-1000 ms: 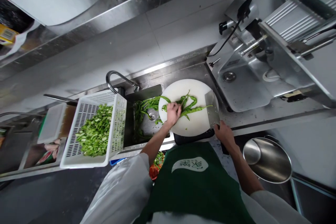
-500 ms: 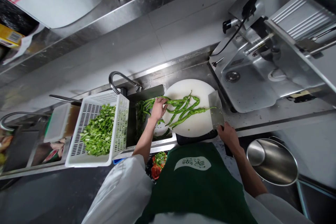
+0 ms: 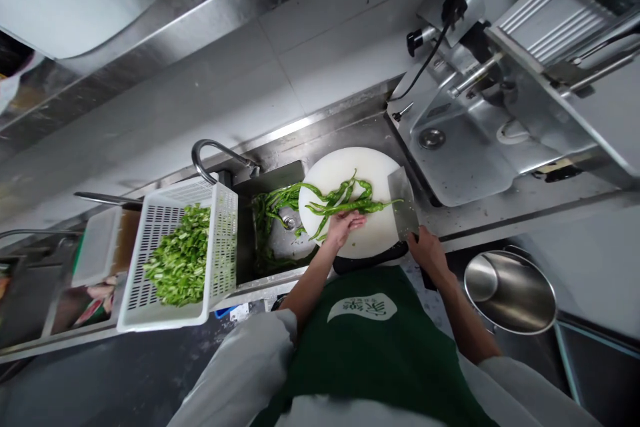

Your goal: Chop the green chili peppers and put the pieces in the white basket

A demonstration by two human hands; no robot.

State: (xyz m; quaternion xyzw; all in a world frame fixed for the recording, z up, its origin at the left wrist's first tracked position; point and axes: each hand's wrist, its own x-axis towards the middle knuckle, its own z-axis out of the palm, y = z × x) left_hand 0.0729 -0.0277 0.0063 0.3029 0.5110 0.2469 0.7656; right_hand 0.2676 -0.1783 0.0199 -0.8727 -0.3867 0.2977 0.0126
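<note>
Several long green chili peppers [image 3: 345, 203] lie bunched on a round white cutting board [image 3: 325, 163]. My left hand [image 3: 344, 227] rests against their near side, its fingers stretched out toward the right. At the board's right edge, my right hand [image 3: 427, 250] is closed round the handle of a cleaver [image 3: 403, 203]. The broad blade lies over the board, close to the tip of one pepper. More green chili peppers [image 3: 277, 199] are in the sink [image 3: 245, 240] to the left, some reaching up to the board's rim.
A white perforated basket [image 3: 223, 247] of chopped greens [image 3: 183, 257] stands left of the sink, beneath a curved faucet [image 3: 220, 143]. On the right are a metal slicing machine [image 3: 460, 160] and a steel pot [image 3: 520, 293]. A metal shelf [image 3: 210, 20] runs along the wall above.
My left hand has moved right, from the board's left edge to the near side of the peppers, which are now bunched closer together. The cleaver stays at the board's right edge.
</note>
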